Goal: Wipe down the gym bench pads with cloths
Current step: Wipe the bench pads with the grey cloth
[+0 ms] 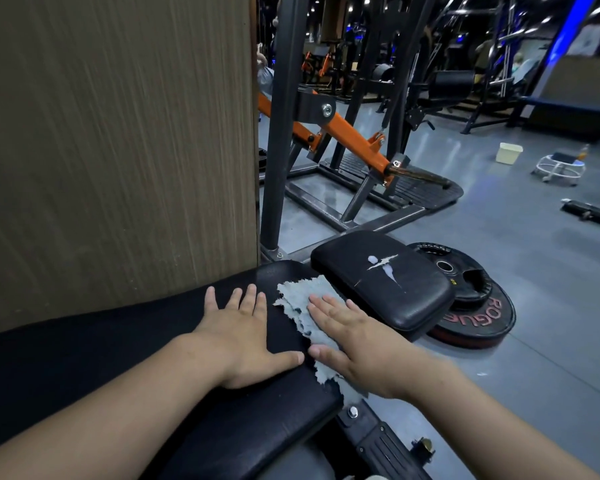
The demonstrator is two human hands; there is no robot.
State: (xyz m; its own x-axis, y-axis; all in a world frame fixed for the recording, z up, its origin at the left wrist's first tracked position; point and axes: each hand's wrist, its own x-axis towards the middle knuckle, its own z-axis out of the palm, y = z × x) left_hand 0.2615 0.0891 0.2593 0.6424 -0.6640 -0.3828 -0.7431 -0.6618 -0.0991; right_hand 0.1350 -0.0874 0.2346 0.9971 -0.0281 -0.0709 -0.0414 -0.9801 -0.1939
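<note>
Inspecting lower centre, we found the right hand (357,344) flat, fingers straight, pressing the cloth (303,306) onto the bench pad (187,341); the left hand (243,334), spread and empty, apparently braced us.

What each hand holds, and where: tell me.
Nothing is gripped: the right hand presses the cloth flat, mid-sheet, on the bench pad; the left hand rests bare beside it.

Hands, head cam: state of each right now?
Left hand: open, flat on the bench pad, holding nothing.
Right hand: open, fingers straight, pressing the cloth onto the pad.
</note>
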